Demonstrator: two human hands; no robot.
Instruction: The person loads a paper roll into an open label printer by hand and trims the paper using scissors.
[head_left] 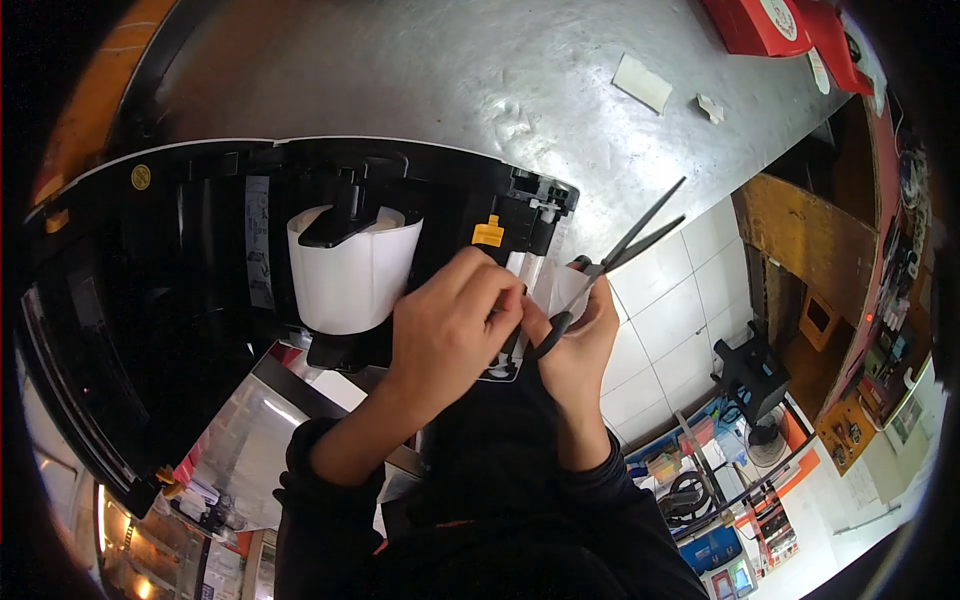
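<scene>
My right hand (578, 350) is wrapped around black-handled scissors (632, 238), whose parted blades point up and to the right. Beside its fingers a white strip of paper (568, 290) comes off the end of an open black label printer (450, 190). My left hand (450, 320) is closed, thumb and fingertips bent together at the printer's front edge by the strip; what they pinch is hidden. Behind the left wrist, a large white paper roll (350, 275) sits in the printer on a black holder. An orange tab (489, 232) shows just above the left knuckles.
The printer rests on a grey metal table (420, 80). Two paper scraps lie there, one larger piece (642, 84) and one small torn bit (710, 108). Red boxes (765, 25) stand at the far right corner. White floor tiles (660, 320) and wooden shelving (810, 230) are to the right.
</scene>
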